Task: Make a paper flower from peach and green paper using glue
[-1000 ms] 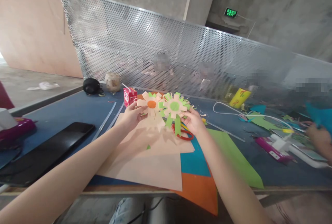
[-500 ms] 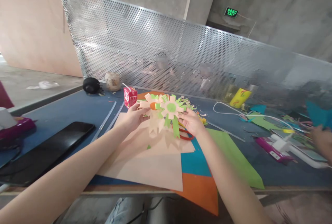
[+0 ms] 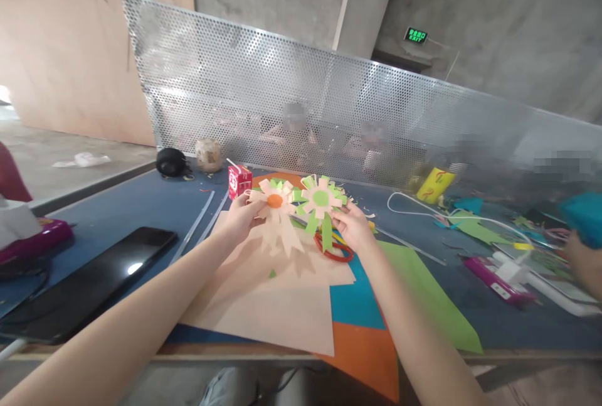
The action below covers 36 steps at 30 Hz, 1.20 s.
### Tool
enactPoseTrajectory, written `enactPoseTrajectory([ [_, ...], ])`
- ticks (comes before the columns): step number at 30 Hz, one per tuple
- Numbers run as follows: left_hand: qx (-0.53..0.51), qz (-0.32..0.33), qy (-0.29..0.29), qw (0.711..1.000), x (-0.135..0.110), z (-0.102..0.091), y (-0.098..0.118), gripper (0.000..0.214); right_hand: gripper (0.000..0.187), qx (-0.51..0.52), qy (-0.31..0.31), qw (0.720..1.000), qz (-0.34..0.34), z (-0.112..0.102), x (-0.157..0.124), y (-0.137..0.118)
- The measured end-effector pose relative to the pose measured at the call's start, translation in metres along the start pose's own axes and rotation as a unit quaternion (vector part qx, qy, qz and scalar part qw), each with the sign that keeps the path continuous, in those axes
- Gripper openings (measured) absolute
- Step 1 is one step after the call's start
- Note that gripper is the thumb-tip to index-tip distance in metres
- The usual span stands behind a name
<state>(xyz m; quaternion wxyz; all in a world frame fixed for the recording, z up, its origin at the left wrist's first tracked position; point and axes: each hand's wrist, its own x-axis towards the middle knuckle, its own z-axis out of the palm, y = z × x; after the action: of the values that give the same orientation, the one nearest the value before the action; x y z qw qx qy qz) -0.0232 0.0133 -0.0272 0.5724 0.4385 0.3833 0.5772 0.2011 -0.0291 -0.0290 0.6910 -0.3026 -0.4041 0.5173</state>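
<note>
My left hand (image 3: pixel 243 218) pinches the edge of a peach paper flower (image 3: pixel 284 204) with an orange centre and peach tails hanging down. Side by side with it, a green-and-peach paper flower (image 3: pixel 321 199) with a green centre and green tails is held by my right hand (image 3: pixel 352 224). Both flowers are above the peach paper sheets (image 3: pixel 263 312). Below the right flower, red-handled scissors (image 3: pixel 341 256) lie partly hidden by the tails. A small green paper scrap (image 3: pixel 273 274) rests on the peach sheet.
A red drink carton (image 3: pixel 239 181) stands behind my left hand. A black phone (image 3: pixel 94 280) lies at left. Blue (image 3: pixel 355 299), orange (image 3: pixel 364 356) and green paper (image 3: pixel 427 293) spread at right. A perforated metal screen (image 3: pixel 263 92) borders the table; a person's hand (image 3: pixel 583 261) shows far right.
The two flowers have moved apart, so the orange centre now shows fully. My right hand has shifted slightly right. The whole view has tilted a little upward.
</note>
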Motion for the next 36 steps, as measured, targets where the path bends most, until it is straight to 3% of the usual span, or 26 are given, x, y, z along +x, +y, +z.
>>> enactPoseTrajectory([
  [8,0.102,-0.048,-0.026,0.993,-0.001,-0.001,0.001,0.019,0.025,-0.017,0.009,1.0,0.013,-0.002,0.0,0.005],
  [14,0.219,-0.009,-0.033,0.975,0.01,-0.013,0.004,0.012,0.027,-0.007,0.022,1.0,0.013,-0.001,0.0,0.0],
  [17,0.318,0.078,-0.037,0.944,0.007,-0.017,0.01,0.014,0.027,0.001,0.027,1.0,0.011,0.0,0.0,-0.002],
  [20,0.452,0.259,-0.032,0.853,-0.002,-0.015,0.016,0.03,0.026,0.007,0.004,1.0,0.02,0.004,-0.003,-0.001],
  [21,0.47,0.3,-0.036,0.829,-0.006,-0.012,0.017,0.035,0.025,0.007,-0.009,1.0,0.024,0.007,-0.005,-0.001],
  [22,0.467,0.312,-0.054,0.826,-0.01,-0.009,0.017,0.036,0.024,0.005,-0.022,0.999,0.028,0.01,-0.008,0.0],
  [25,0.371,0.203,-0.154,0.893,-0.018,0.002,0.012,0.036,0.026,-0.01,-0.055,0.997,0.044,0.021,-0.015,0.001],
  [27,0.317,0.149,-0.186,0.918,-0.021,0.008,0.007,0.032,0.027,-0.021,-0.063,0.996,0.057,0.026,-0.019,0.001],
  [31,0.247,0.092,-0.202,0.943,-0.024,0.015,0.006,0.024,0.027,-0.049,-0.055,0.992,0.098,0.029,-0.02,0.004],
  [36,0.213,0.034,-0.214,0.953,-0.032,0.018,0.011,0.024,0.027,-0.088,-0.036,0.985,0.143,0.024,-0.017,0.014],
])
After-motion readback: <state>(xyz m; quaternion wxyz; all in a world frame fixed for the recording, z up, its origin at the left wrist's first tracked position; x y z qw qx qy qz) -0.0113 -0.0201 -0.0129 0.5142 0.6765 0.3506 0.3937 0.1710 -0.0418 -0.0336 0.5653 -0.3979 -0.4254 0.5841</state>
